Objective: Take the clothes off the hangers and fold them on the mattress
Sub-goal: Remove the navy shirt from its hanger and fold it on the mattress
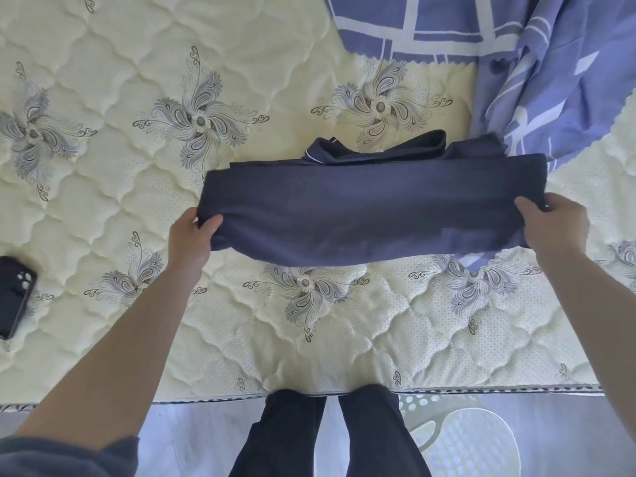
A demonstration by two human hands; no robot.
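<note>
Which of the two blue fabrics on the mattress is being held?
The dark navy garment: the left hand and right hand grip its ends. The lighter blue bedding with white lines, beyond it, is in no hand.

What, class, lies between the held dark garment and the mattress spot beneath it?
Mostly nothing: the mattress beneath the dark garment is bare, except blue bedding peeking out under its right end. The phone lies far left.

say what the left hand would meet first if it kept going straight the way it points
The left hand grips the left end of the dark garment, so that cloth comes first; beyond it lies quilted mattress, as far as depth shows.
</note>
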